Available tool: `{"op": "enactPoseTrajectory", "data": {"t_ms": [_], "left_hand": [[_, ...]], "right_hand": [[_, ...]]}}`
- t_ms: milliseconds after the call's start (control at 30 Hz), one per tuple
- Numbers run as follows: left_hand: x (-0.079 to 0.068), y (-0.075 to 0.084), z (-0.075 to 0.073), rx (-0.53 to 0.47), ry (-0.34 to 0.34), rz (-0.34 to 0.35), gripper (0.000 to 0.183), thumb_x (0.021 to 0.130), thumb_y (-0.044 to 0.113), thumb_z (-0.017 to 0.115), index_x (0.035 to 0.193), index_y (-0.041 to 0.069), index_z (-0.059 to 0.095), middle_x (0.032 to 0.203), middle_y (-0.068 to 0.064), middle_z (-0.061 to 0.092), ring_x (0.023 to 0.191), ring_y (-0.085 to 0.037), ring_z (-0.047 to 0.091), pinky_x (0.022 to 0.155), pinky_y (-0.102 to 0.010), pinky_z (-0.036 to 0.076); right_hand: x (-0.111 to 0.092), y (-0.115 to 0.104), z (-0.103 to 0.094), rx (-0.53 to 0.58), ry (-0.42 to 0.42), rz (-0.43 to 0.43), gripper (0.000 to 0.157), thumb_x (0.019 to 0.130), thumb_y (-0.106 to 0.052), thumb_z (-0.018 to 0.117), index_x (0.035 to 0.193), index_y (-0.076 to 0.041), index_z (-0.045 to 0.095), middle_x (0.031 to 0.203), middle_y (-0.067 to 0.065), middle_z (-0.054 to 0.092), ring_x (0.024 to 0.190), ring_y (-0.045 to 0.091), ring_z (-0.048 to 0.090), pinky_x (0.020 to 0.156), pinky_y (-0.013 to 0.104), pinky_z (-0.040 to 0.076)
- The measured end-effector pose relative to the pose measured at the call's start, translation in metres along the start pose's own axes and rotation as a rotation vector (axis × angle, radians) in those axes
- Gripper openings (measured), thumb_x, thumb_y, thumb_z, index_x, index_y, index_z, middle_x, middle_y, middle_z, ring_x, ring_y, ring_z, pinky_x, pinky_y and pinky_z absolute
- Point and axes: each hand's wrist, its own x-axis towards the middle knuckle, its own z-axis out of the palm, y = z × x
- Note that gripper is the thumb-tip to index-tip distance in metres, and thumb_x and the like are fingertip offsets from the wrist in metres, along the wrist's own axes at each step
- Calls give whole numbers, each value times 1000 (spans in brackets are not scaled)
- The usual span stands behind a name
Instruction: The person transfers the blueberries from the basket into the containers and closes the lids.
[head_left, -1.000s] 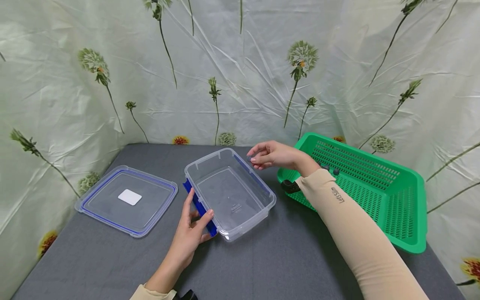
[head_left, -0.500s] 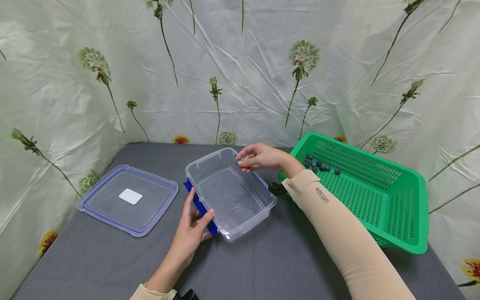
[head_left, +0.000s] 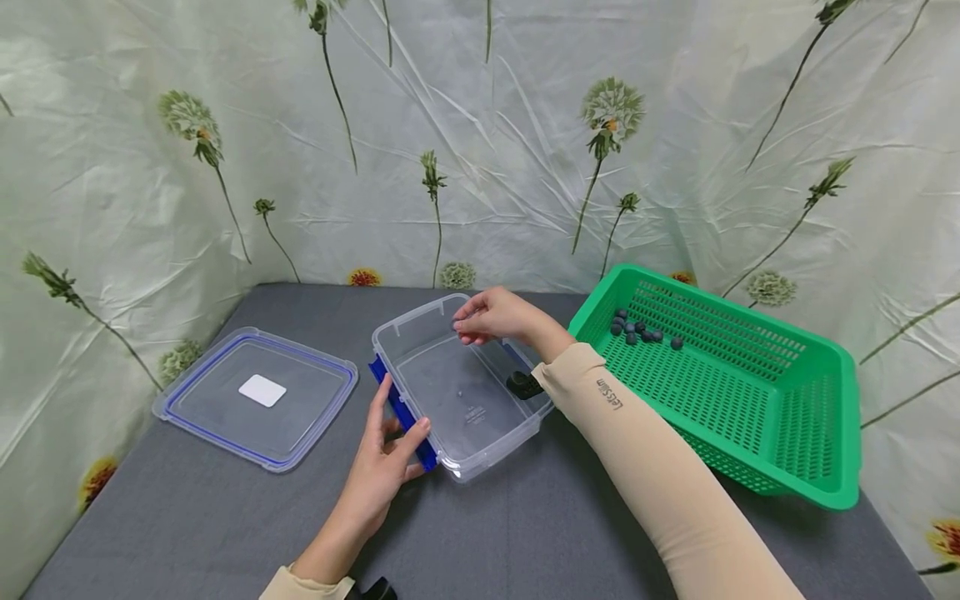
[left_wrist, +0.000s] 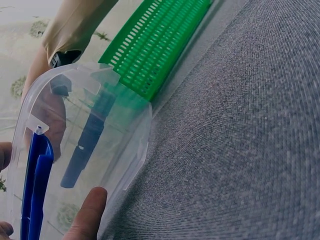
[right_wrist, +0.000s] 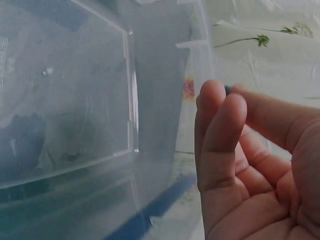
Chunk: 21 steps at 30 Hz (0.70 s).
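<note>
A clear plastic food container (head_left: pixel 491 457) with blue side clips stands without its lid in the middle of the table. My left hand (head_left: pixel 378 471) grips its near left side, thumb at the rim and fingers along the blue clip (left_wrist: pixel 37 185). Above the container's far part, my right hand (head_left: pixel 498 318) pinches a blueberry (right_wrist: pixel 228 90) between thumb and fingertips. Only a dark sliver of that berry shows in the right wrist view; the fingers hide the rest. Several more blueberries (head_left: pixel 647 336) lie at the far left end of a green basket (head_left: pixel 846 417).
The container's lid (head_left: pixel 217 404), clear with a blue seal and a white label, lies flat on the left of the grey-covered table (head_left: pixel 480 550). The basket stands at the right, partly behind my right sleeve (head_left: pixel 637 450). A flower-printed curtain (head_left: pixel 510 150) hangs behind.
My right hand has moved left from beside the basket to over the container, carrying the blueberry. The berries in the basket have come into view. My left hand and the container stay put.
</note>
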Motion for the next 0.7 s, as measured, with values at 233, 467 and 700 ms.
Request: {"op": "enactPoseTrajectory", "data": {"t_ms": [233, 467, 700], "left_hand": [[0, 0, -1, 2, -7, -8, 91, 107, 35, 70, 169, 54, 7, 149, -25, 48, 126, -38, 66, 92, -62, 63], [0, 0, -2, 4, -12, -9, 90, 107, 34, 69, 169, 53, 6, 150, -25, 49, 128, -38, 65, 93, -62, 62], [1, 0, -1, -11, -10, -4, 90, 107, 33, 69, 169, 53, 7, 149, -25, 50, 125, -37, 67, 93, -62, 62]], "right_hand": [[6, -3, 11, 27, 67, 35, 36, 108, -10, 64, 140, 6, 62, 98, 11, 76, 107, 38, 73, 104, 51, 59], [2, -5, 11, 31, 57, 29, 42, 110, -11, 62, 147, 7, 56, 115, 22, 76, 115, 42, 72, 103, 48, 60], [-4, -3, 1, 81, 58, 13, 38, 109, -13, 63, 144, 3, 61, 122, 26, 74, 101, 34, 76, 96, 42, 63]]}}
